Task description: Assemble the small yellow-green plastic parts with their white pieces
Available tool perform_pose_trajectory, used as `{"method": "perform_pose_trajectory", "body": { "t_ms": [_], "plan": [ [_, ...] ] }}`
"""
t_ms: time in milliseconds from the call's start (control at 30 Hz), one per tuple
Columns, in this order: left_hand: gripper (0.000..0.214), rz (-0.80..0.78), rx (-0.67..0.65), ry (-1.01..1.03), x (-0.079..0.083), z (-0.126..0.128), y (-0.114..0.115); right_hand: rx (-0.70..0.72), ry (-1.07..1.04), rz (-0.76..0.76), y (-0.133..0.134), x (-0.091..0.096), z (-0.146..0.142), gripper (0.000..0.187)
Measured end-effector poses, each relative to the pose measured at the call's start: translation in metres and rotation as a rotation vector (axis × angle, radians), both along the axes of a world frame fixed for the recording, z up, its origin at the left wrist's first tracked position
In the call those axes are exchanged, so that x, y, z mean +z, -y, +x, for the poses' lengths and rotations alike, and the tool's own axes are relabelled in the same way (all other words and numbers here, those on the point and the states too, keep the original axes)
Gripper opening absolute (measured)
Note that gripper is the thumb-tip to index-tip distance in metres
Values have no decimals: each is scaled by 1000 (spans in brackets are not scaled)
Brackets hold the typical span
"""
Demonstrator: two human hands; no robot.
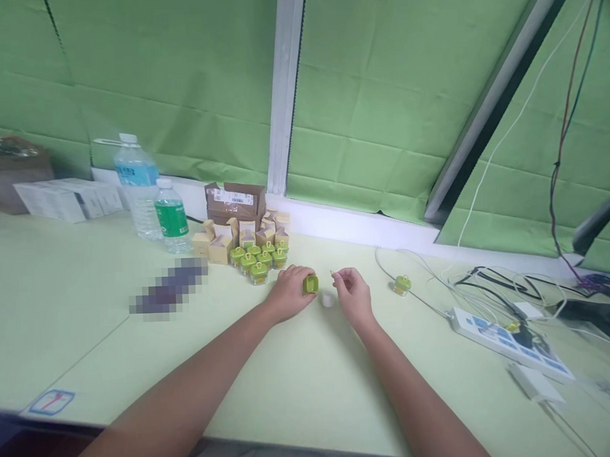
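My left hand rests on the pale green table and grips a small green cap-like piece. My right hand is just to its right, pinching a tiny pale item between thumb and finger. A small white round piece lies on the table between the two hands. Several small green-lidded jars stand in a cluster behind my left hand. One more green jar sits alone to the right.
Small tan boxes and a brown carton stand behind the jars. Two water bottles stand to their left, white boxes at far left. A power strip and tangled cables lie at right.
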State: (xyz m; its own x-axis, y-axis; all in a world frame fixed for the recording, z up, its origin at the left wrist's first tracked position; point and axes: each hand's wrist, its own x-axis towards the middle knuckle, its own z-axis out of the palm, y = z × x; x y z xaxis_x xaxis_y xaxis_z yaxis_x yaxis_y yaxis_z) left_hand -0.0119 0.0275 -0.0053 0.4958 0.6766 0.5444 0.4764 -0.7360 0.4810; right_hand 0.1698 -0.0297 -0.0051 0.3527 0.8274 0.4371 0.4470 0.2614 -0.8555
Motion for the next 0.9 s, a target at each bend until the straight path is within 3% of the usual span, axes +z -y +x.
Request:
{"method": "perform_pose_trajectory", "body": {
  "t_ms": [367,600,700,900],
  "plan": [
    [34,32,-120,-203,-1,-5,2,16,59,-42,-3,-3,0,29],
    [46,27,-129,-125,0,-5,2,-3,97,-106,-1,-2,1,23],
    [47,33,-70,-9,-1,-4,-3,-19,105,-125,-1,-2,1,21],
    [30,1,201,272,-4,-5,-22,-44,101,-128,-2,-2,4,18]
  ]
}}
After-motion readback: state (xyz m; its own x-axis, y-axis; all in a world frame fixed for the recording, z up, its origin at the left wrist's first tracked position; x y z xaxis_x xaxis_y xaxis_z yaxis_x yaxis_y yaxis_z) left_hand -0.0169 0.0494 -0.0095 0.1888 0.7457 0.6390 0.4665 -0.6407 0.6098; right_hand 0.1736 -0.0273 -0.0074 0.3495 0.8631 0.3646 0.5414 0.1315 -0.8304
